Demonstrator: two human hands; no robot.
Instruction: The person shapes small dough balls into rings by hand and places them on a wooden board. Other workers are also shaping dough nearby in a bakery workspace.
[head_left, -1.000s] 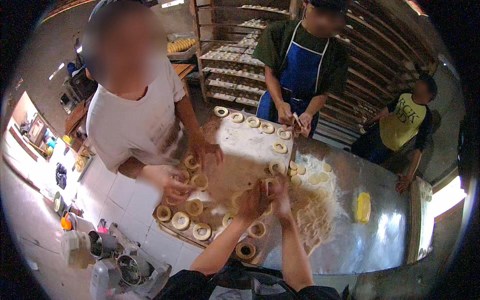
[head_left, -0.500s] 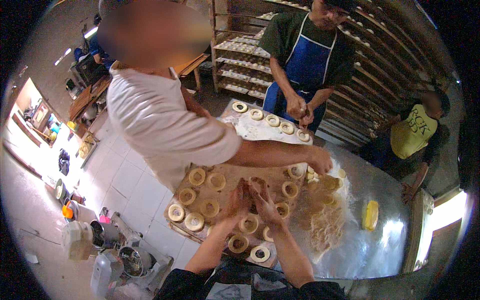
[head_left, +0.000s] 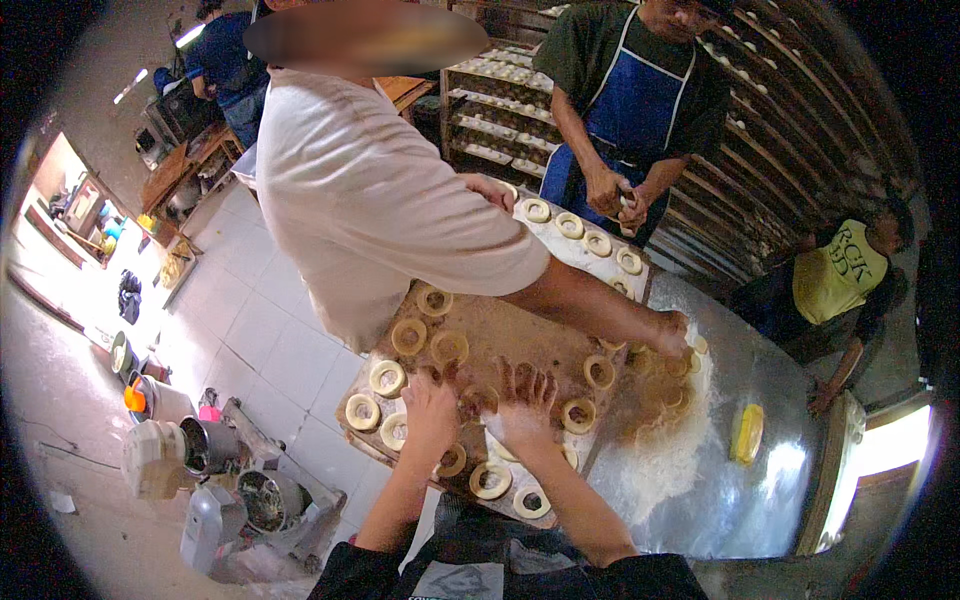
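Observation:
Both my hands are over a brown wooden board (head_left: 500, 340) dusted with flour and set with several pale dough rings. My left hand (head_left: 430, 408) reaches over its left-middle part, fingers stretched forward and a little blurred, with nothing visible in them. My right hand (head_left: 522, 408) is beside it, floury, fingers spread and pointing away from me. Between them a dough ring (head_left: 478, 400) shows in part; I cannot tell whether either hand touches it. Near my left wrist lie a paler ring (head_left: 387, 378) and another (head_left: 362, 412). Closer to me rests a thick ring (head_left: 490, 480).
A person in a white shirt (head_left: 370, 180) reaches across the board to a flour pile (head_left: 660, 440). Behind, a person in a blue apron (head_left: 635, 90) handles dough by a second board with rings. A yellow block (head_left: 746, 434) sits on the metal table (head_left: 720, 500). Mixers (head_left: 265, 500) stand left.
My hands, pressed close together before, have parted and lowered to the board. The white-shirted person's arm still reaches over to the flour. The whole view has shifted slightly.

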